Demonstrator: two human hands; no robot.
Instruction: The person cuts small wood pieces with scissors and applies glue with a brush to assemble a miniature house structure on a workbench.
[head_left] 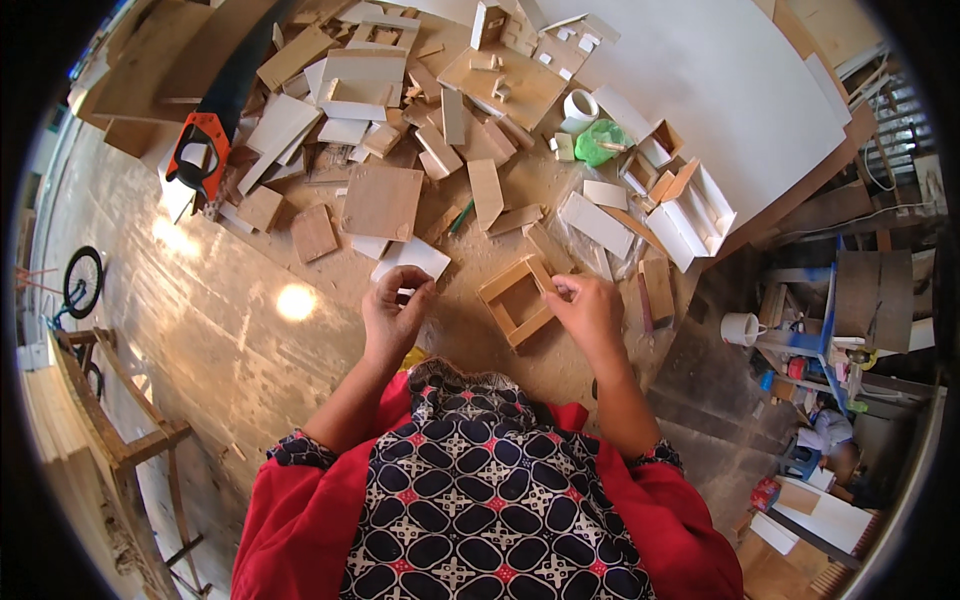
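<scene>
My right hand (588, 312) pinches the right side of a small rectangular wooden box (519, 338), which sits tilted on the work surface with its open side up. Off to the left of the box, my left hand (393, 315) is raised, thumb and fingertips drawn together; anything held between them is too small to make out. Just beyond that hand lies a white flat piece (418, 257). A square brown board (382, 203) rests farther back, and a green pencil-like stick (461, 217) is beside it.
Wood offcuts (365, 75) are heaped at the back. A handsaw (205, 150) with an orange handle stands at left. Back right are a white cup (579, 110), a green container (600, 143) and a white box (697, 215). A wooden trestle (140, 445) is at far left.
</scene>
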